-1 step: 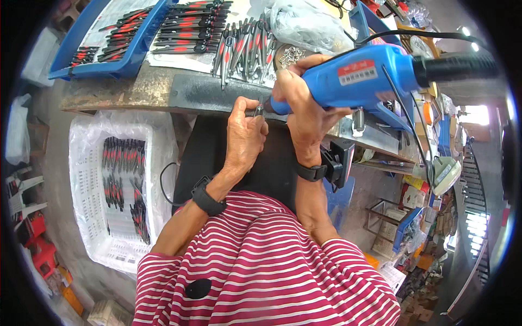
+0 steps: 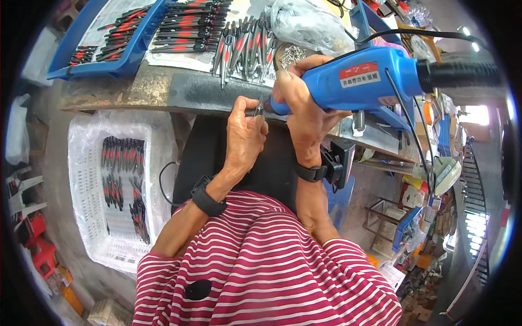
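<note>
My right hand (image 2: 300,103) is wrapped round the nose of a blue power screwdriver (image 2: 353,79), which lies nearly level with its tip toward my left hand. My left hand (image 2: 246,132) is closed on a small dark piece with a metallic end (image 2: 259,110), pinched between thumb and forefinger at the table's front edge. The screwdriver tip meets or nearly meets this piece; the exact contact is too small to tell. Beyond my hands lie a fanned pile of slim grey, black and red tools (image 2: 247,46) and a round dish of small silver screws (image 2: 291,56).
A blue tray (image 2: 122,68) and rows of black-and-red tools (image 2: 187,32) fill the table's far left. A clear plastic bag (image 2: 310,27) sits behind the screws. Below left stands a white plastic-lined crate (image 2: 89,201) with more tools. A black cable (image 2: 418,31) runs above the screwdriver.
The rear of the blue power screwdriver has shifted slightly right and down. Both hands keep their places and grips.
</note>
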### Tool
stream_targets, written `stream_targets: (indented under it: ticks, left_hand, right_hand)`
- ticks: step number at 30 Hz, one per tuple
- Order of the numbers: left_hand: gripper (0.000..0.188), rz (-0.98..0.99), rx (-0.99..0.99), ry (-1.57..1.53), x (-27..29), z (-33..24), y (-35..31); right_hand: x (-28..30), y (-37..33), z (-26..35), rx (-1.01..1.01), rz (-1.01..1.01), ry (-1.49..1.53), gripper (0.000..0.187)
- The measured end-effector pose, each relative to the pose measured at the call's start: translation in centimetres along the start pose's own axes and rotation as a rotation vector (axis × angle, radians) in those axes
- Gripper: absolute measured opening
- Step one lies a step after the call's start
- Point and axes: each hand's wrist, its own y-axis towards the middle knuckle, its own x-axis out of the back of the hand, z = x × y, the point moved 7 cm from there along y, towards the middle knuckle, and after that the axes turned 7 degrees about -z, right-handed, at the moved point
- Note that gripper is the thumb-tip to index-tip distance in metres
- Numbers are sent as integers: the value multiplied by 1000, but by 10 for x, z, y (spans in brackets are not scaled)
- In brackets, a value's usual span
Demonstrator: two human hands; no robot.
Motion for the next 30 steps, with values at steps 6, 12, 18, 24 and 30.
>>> stream_targets:
  ticks: [6,12,18,24,30]
  left_hand:
    - [14,-20,-10,11,0,0,-1]
    - [16,11,6,53,-5,-4,-1]
    - [18,12,41,-13,-2,1,1]
    - [19,17,18,-20,-4,-3,1]
    - [21,26,56,-51,-2,2,1]
  right_hand:
    - [2,3,2,-110,-59,138,3]
    - [2,6,4,-199,-71,415,14]
    - [-6,6,1,-12,48,215,12]
    - [-2,6,2,-67,-15,237,19]
    - [-3,8,11,-100,-18,292,21]
